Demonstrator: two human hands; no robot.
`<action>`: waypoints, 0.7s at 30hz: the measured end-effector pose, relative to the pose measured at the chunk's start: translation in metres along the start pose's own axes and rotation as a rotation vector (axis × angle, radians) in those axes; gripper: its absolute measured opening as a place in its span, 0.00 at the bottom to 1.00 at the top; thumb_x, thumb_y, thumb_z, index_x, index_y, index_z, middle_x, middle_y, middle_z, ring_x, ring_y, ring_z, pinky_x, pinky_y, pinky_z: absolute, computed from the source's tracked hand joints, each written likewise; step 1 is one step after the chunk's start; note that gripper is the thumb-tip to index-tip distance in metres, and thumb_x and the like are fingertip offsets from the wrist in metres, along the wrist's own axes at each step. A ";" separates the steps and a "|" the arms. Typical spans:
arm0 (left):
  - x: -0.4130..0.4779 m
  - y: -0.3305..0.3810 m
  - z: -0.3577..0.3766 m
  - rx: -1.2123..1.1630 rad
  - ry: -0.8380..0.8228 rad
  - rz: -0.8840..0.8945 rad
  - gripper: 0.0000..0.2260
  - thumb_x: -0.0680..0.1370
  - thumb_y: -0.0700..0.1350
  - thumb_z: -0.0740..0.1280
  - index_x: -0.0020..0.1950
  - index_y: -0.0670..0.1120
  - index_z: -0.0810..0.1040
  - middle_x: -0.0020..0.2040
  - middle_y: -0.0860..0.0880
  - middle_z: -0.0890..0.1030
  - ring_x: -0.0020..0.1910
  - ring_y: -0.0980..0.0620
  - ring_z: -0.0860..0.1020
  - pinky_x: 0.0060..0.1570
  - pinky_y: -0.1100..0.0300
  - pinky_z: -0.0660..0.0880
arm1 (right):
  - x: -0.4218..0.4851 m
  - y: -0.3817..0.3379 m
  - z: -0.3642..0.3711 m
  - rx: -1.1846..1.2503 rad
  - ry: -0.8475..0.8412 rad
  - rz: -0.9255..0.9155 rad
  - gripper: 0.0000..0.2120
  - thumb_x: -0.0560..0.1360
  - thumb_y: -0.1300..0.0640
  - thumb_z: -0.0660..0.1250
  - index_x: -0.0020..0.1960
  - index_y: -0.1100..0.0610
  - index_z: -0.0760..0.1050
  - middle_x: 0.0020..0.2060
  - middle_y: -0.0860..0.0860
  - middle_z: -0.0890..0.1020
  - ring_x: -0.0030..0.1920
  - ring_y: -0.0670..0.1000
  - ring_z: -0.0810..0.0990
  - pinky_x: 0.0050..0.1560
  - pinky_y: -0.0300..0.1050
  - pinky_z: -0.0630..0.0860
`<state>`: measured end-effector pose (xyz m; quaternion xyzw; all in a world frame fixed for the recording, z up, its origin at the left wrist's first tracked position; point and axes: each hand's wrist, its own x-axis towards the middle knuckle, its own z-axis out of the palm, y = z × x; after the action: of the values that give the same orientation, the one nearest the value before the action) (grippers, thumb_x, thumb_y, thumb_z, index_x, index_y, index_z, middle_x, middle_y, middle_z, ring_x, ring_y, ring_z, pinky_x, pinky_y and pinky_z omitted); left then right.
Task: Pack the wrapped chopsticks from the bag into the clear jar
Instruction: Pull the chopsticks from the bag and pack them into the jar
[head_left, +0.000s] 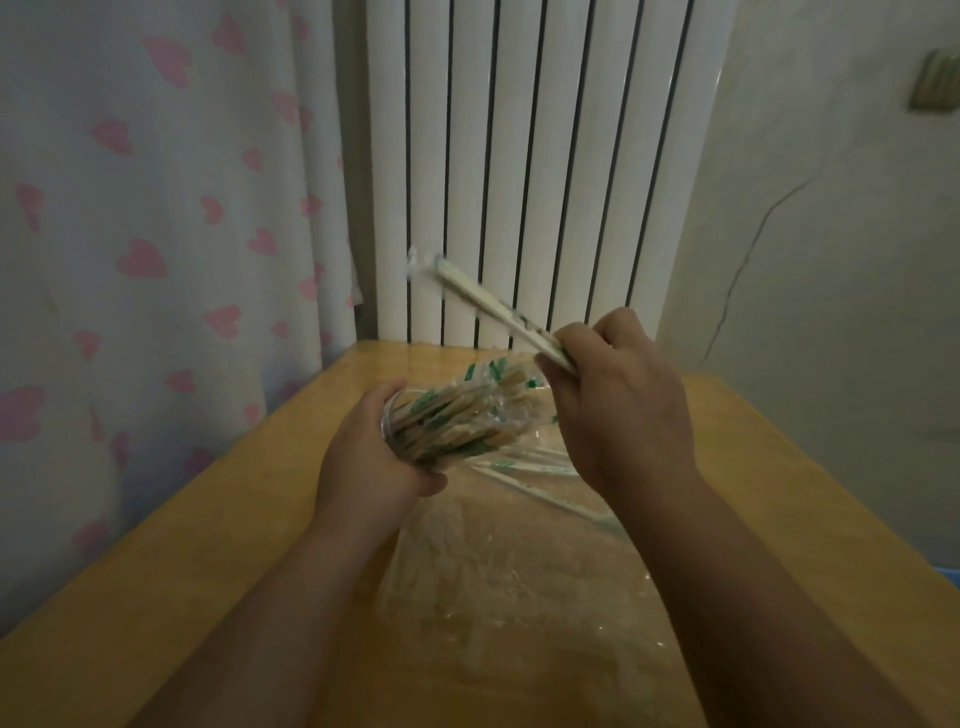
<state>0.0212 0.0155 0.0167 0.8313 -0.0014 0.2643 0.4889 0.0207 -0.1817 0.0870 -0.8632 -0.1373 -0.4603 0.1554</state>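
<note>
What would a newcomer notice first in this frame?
At centre, the left hand grips a tilted clear jar crammed with wrapped chopsticks. Just above it, the right hand holds one more wrapped pair, blurred, against the white radiator. A crumpled clear bag lies on the wooden table below the hands.

Tilted clear jar (401, 411) full of wrapped chopsticks (460, 415), crumpled bag (511, 577) below

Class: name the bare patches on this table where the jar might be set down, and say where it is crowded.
Bare wood on the table: the left strip between the curtain and the clear bag; the right side beyond the right hand. Crowded: the middle, with bag, jar and left hand.
</note>
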 end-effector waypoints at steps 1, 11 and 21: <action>0.000 0.000 0.000 0.019 0.005 0.012 0.44 0.58 0.40 0.82 0.71 0.57 0.67 0.62 0.56 0.76 0.58 0.55 0.74 0.49 0.60 0.71 | -0.002 0.000 0.002 0.017 0.006 0.012 0.07 0.78 0.51 0.66 0.49 0.54 0.79 0.41 0.49 0.69 0.34 0.52 0.67 0.32 0.42 0.58; 0.006 -0.010 -0.001 0.242 -0.015 0.129 0.40 0.59 0.38 0.77 0.69 0.55 0.69 0.64 0.55 0.72 0.62 0.52 0.71 0.60 0.53 0.72 | -0.039 0.012 0.027 0.423 0.139 0.278 0.13 0.74 0.47 0.68 0.46 0.56 0.83 0.44 0.54 0.82 0.42 0.53 0.80 0.39 0.42 0.73; 0.006 -0.018 -0.005 0.210 -0.126 0.192 0.37 0.62 0.43 0.78 0.69 0.57 0.70 0.66 0.57 0.72 0.64 0.54 0.71 0.64 0.54 0.69 | -0.042 -0.001 0.011 1.016 0.196 0.533 0.06 0.68 0.59 0.77 0.45 0.54 0.84 0.37 0.45 0.86 0.42 0.40 0.84 0.45 0.33 0.79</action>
<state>0.0292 0.0300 0.0069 0.8888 -0.0838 0.2558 0.3708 0.0057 -0.1805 0.0459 -0.6385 -0.1038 -0.3594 0.6726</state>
